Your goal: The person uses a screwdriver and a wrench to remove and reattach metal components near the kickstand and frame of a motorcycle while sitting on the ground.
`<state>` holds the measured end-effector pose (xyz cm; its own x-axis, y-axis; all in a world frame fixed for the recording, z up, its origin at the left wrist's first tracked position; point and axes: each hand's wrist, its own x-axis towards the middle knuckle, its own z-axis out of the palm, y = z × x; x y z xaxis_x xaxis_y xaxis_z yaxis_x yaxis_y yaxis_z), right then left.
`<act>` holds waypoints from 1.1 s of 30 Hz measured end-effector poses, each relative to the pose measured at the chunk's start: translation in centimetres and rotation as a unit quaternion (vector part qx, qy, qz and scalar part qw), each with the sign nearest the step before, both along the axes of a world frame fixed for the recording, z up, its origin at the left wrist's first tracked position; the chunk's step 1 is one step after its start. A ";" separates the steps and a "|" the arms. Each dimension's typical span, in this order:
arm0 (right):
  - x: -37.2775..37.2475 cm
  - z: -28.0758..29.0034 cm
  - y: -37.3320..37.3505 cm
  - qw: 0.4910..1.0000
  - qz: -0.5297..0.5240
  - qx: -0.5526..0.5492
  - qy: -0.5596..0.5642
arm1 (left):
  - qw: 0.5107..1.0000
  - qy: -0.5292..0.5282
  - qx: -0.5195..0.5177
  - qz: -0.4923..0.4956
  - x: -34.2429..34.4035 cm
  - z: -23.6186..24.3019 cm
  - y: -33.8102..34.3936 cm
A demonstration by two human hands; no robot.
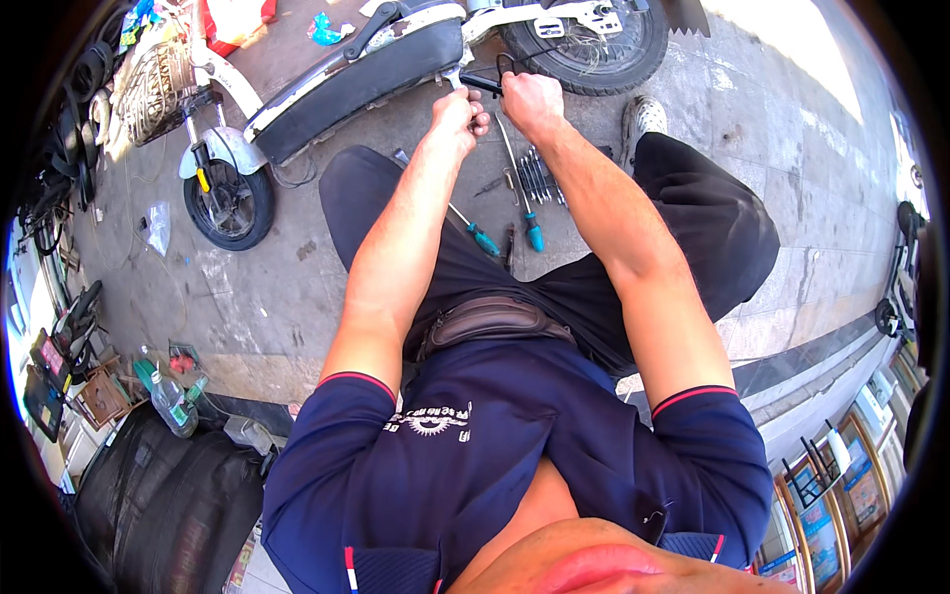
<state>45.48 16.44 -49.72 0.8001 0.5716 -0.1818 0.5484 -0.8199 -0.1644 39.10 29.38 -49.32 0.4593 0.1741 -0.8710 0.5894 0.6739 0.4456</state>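
Black-and-white bike [356, 94], black tyres [265, 205], teal screwdriver handles [535, 235], grey paving [742, 139]

Grey tiled ground [287, 287] bears a white-and-black bike [356, 84] beyond the right hand [534, 102], silver metal wrenches [537, 176] and a teal-handled screwdriver [535, 238] nearer than it.

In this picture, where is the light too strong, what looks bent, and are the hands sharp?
Head view: sunlight washes out the ground at upper right; the dark strip at lower right bends; the left hand and right hand look fairly sharp.
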 end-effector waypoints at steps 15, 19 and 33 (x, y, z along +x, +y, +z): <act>1.5 -2.9 -1.9 0.998 0.056 0.020 -0.022 | 0.967 -0.019 -0.113 -0.228 -2.1 -0.6 7.5; 2.2 -2.5 -2.2 0.997 0.071 0.027 -0.025 | 0.957 -0.027 -0.100 -0.269 -1.6 -0.2 8.6; -2.7 2.1 1.2 0.995 -0.052 -0.046 0.078 | 0.996 -0.045 -0.059 -0.041 -5.0 1.6 -0.9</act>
<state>42.81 17.65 -47.61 0.8125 0.4624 -0.3551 0.4335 -0.8864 -0.1624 34.07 28.44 -47.70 0.5443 0.0315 -0.8383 0.6064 0.6757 0.4191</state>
